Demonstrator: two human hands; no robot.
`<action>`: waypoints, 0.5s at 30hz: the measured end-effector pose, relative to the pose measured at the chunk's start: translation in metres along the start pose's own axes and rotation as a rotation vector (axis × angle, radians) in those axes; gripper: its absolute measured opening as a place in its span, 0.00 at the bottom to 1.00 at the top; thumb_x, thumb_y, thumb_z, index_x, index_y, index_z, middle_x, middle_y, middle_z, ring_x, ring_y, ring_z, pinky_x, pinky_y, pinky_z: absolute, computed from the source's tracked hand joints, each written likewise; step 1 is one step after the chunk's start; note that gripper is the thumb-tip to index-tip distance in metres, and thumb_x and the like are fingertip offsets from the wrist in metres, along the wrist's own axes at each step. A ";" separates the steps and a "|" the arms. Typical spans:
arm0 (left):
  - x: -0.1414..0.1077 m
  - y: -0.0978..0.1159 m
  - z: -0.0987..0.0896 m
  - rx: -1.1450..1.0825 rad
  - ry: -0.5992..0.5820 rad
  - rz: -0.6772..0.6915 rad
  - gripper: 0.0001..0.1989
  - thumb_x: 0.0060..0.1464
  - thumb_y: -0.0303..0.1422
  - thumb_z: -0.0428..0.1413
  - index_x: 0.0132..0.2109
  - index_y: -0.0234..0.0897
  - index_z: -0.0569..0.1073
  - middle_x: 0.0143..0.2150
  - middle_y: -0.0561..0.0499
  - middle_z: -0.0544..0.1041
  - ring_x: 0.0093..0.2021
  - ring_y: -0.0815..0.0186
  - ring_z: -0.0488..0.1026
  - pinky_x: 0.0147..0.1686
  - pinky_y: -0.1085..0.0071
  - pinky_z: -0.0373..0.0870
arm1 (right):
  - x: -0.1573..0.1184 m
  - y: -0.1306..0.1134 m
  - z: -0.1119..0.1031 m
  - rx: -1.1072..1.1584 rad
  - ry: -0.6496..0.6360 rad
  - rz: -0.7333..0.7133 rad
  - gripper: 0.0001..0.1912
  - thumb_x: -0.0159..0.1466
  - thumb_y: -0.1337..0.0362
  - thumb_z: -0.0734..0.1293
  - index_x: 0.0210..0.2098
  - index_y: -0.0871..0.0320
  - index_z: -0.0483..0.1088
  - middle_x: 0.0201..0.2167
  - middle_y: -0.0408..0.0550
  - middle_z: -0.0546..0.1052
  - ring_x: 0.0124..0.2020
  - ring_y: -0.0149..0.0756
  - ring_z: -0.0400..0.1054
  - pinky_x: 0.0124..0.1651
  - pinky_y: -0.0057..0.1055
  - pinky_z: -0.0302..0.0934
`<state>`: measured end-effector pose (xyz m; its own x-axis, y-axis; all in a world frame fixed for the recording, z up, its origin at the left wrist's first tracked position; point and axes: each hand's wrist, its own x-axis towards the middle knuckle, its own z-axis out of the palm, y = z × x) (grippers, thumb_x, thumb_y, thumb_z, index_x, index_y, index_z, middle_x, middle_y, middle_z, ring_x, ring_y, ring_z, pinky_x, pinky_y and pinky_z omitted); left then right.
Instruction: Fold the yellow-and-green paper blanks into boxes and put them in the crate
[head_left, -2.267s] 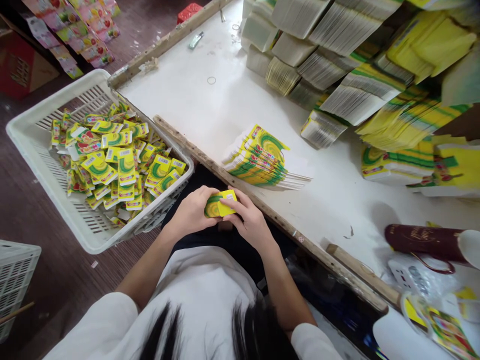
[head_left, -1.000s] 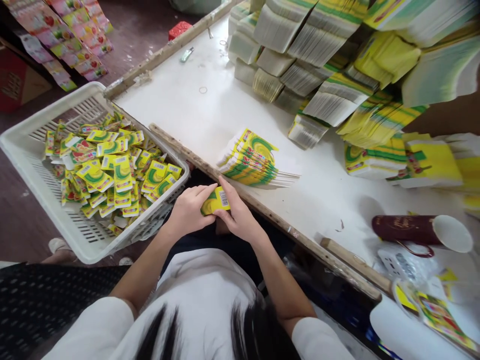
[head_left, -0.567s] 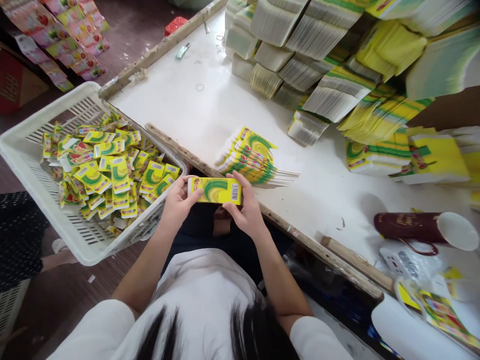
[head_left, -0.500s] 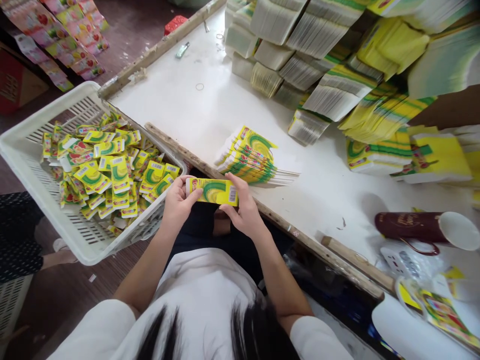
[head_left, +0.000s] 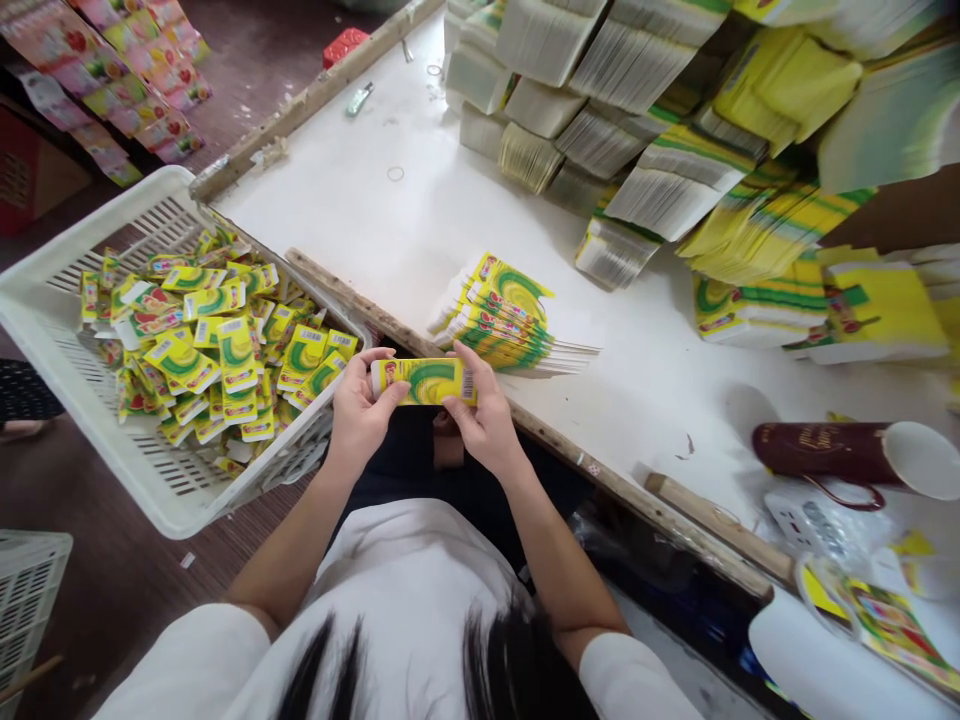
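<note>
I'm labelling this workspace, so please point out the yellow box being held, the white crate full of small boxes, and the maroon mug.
Yellow box (head_left: 429, 383): head view, middle of its printed face.
White crate (head_left: 90, 408): head view, on its lower-left rim.
Maroon mug (head_left: 821, 448): head view, on its outer wall.

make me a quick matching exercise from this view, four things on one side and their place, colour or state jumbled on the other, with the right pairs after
Things
1. yellow-green packet
2. mug
3. white basket
4. fanned stack

Place, colour or state
a. heaped with small packets
b. on the white table, just beyond the hands
c. dark maroon outside, pale inside
d. held between the left hand and the right hand

Right pairs: 1-d, 2-c, 3-a, 4-b
</note>
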<state>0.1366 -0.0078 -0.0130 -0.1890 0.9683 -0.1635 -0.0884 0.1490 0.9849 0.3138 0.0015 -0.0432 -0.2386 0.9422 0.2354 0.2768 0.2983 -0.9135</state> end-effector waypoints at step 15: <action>-0.011 -0.029 0.000 -0.235 -0.064 -0.108 0.19 0.53 0.40 0.65 0.48 0.38 0.73 0.40 0.49 0.80 0.38 0.63 0.79 0.40 0.66 0.78 | 0.004 -0.009 0.008 0.090 0.217 -0.096 0.20 0.63 0.56 0.67 0.54 0.51 0.65 0.47 0.51 0.73 0.47 0.45 0.72 0.51 0.45 0.70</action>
<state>0.1415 -0.0227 -0.0396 -0.1045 0.9613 -0.2551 -0.3312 0.2082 0.9203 0.3025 0.0017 -0.0363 -0.0513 0.9237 0.3796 0.1761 0.3825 -0.9070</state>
